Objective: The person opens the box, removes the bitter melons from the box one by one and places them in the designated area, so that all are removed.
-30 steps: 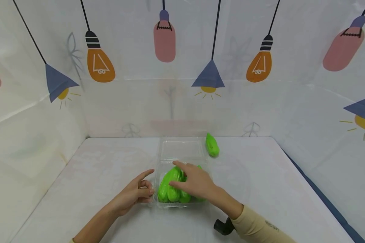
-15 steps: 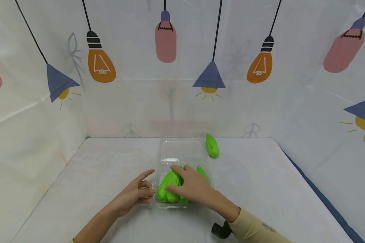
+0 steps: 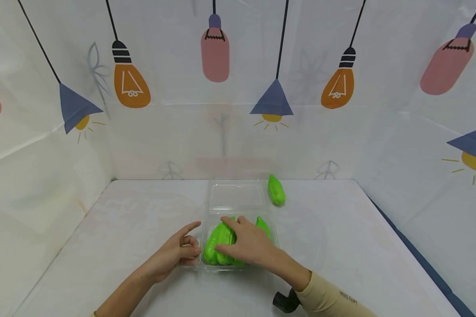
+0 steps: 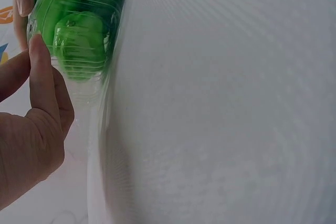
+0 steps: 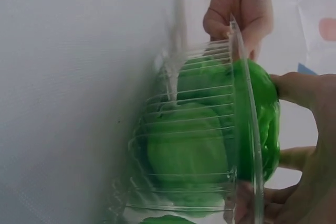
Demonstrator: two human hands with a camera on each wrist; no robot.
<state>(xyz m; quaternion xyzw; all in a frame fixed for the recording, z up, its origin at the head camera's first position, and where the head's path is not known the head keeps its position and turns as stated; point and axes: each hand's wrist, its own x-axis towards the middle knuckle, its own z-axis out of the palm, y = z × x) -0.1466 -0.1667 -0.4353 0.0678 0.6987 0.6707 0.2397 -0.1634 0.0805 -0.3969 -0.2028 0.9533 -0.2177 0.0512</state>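
To the left of the clear plastic box [image 3: 220, 269], the left hand [image 3: 180, 248] sits against its near left edge: the index finger stretches forward along the side of the box, apart from the rest, while the thumb and the other fingers are bent in and pinch the rim. The box lies on the white table [image 3: 151, 215] with its lid [image 3: 239, 193] folded back flat at the far side. Inside the box, at its left wall, a green pepper [image 3: 211, 251] leans close against the next one. Over the middle of the box is the right hand [image 3: 250, 243], reaching in from the box's right; its thumb and fingers are spread wide and curved around a second green pepper [image 3: 225, 240], and the right wrist view shows them touching its surface above the rim. The two hands are apart, one at the edge of the box, the other over its contents. In the box's right part, just beyond the right hand, another pepper [image 3: 262, 224] shows. Beyond the box, just to the right of its lid, lies a loose pepper [image 3: 276, 190]. At the near right of the box, a black object [image 3: 285, 302] shows beside the beige right sleeve [image 3: 327, 297].
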